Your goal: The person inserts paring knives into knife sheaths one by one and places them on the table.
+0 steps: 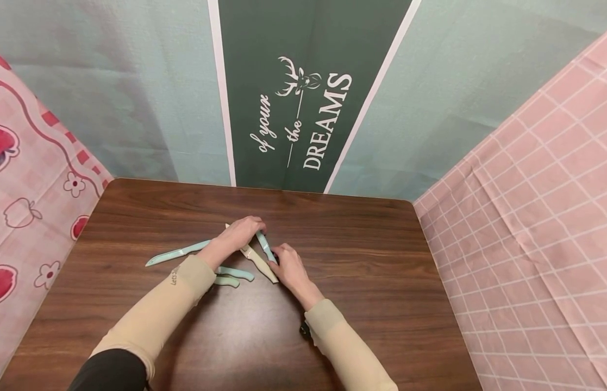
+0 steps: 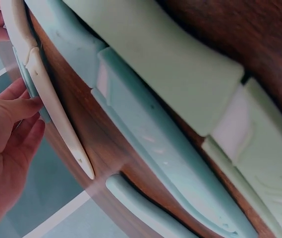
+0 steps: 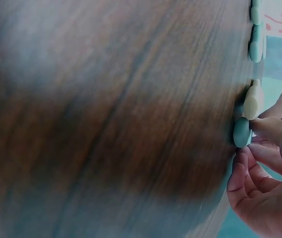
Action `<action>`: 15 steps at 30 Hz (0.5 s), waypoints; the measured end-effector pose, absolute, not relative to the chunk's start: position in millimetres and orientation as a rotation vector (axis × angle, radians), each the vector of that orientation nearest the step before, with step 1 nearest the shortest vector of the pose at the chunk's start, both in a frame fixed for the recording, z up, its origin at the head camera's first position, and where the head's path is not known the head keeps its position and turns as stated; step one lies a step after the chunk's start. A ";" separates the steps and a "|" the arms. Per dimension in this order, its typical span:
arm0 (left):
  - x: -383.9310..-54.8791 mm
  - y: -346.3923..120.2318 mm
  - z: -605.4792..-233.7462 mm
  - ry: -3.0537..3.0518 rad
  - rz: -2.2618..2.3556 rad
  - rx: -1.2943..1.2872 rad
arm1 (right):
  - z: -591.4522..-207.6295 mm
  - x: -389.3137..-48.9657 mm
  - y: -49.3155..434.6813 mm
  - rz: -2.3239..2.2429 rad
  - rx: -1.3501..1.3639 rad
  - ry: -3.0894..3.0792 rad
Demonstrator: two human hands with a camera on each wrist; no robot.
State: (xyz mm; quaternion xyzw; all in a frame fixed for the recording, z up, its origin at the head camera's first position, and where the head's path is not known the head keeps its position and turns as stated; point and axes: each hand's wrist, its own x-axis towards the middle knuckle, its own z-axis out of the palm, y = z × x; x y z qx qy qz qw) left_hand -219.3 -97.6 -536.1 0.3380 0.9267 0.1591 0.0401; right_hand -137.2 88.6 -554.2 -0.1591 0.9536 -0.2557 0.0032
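A light blue knife lies between the two hands on the table. My left hand pinches its far part, thumb and fingers on either side in the left wrist view. My right hand holds its handle end with thumb and fingertips. Right beside it lies a cream knife in a cream cover, its handle toward the near side. Under the left forearm are a blue knife and a green knife, both in matching covers and partly hidden in the head view.
Another light blue knife lies farther left, one end hidden behind the left wrist. The brown wood-grain table meets a green and teal cloth at its back edge. Pink cloths hang at the left and right.
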 end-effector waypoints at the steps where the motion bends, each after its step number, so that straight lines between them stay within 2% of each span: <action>1: -218.8 -98.2 -536.2 2.838 0.495 1.032 | -554.0 -137.0 88.9 -0.796 -0.502 2.992; 15: -197.5 -126.3 -531.0 3.059 0.656 0.998 | -544.0 -128.2 120.5 -0.654 -0.568 3.103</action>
